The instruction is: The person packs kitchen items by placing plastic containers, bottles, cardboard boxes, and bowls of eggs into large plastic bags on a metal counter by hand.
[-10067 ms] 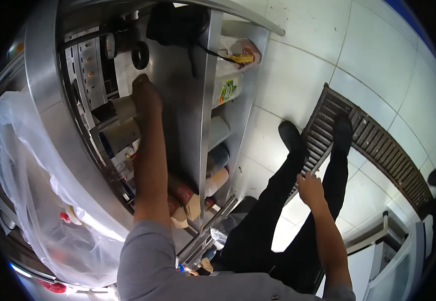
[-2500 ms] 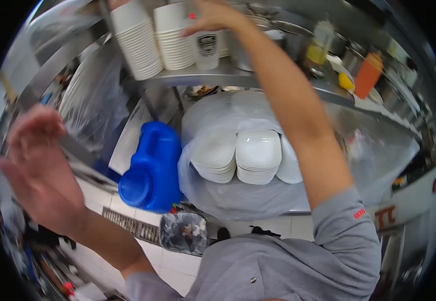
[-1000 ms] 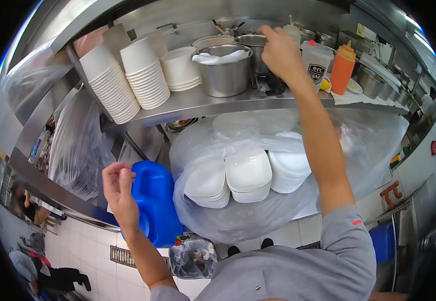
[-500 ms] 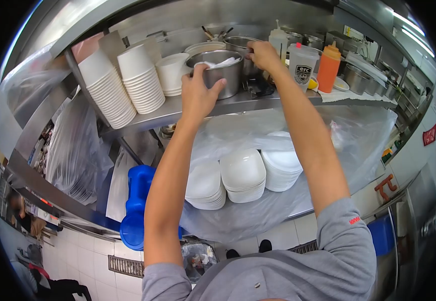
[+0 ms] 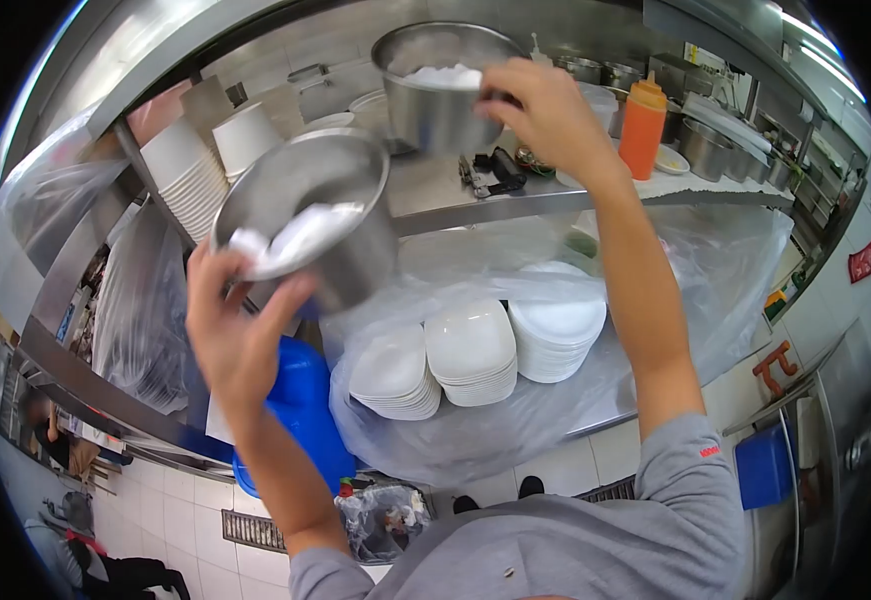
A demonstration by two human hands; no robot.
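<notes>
My left hand [image 5: 240, 325] grips the rim of a deep steel pot [image 5: 360, 250], which is tilted toward me and held in front of the shelf. Inside it lies a crumpled white cloth or paper [image 5: 310, 228]. With fingers closed over the rim, my right hand [image 5: 545, 110] holds a second steel pot [image 5: 445, 122] above the shelf. White material [image 5: 443, 76] shows in that pot too. The left pot is blurred by motion. Below the right pot, a small black device [image 5: 495, 172] rests on the steel shelf [image 5: 435, 215].
Stacked white tubs [image 5: 183, 165] stand at the shelf's left; an orange squeeze bottle [image 5: 642, 130] is at the right. Underneath, plastic sheeting [image 5: 395, 455] surrounds stacked white dishes [image 5: 472, 350]. A blue container [image 5: 305, 410] and a lined bin [image 5: 380, 515] sit lower left. Another person is far left.
Both pots have come up off the shelf. The left one moved left and toward me, tilting; the right one rose slightly and shifted left, uncovering the black device more.
</notes>
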